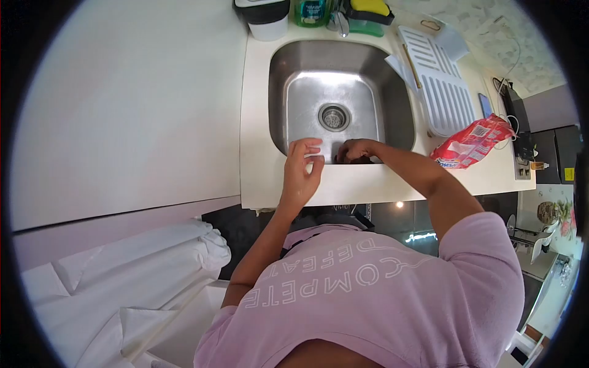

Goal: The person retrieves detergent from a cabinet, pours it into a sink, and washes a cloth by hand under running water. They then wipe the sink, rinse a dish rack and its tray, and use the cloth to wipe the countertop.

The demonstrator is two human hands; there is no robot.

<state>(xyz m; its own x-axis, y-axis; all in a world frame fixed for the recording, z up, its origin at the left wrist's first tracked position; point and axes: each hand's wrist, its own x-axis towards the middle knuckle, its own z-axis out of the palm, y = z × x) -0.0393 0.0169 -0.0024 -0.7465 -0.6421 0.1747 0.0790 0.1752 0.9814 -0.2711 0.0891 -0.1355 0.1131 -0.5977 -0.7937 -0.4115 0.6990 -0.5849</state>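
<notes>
A stainless steel sink [300,92] with a round drain strainer [334,116] lies in front of me. My left hand [303,172] is at the sink's near left edge, palm turned inward. Its fingers are bent, with a gap between them and the thumb, and nothing shows in it. Just inside the near rim, my right hand [357,149] reaches down with curled fingers. Something dark shows beneath it, but shadow and the hand itself hide what it is.
On the right stand a white slatted dish rack [438,80] and a crumpled red packet [473,144]. Behind the sink are a faucet [341,23], a green soap bottle [311,12], a yellow sponge [370,7] and a black-and-white container [265,21]. A phone [485,105] lies beyond the rack.
</notes>
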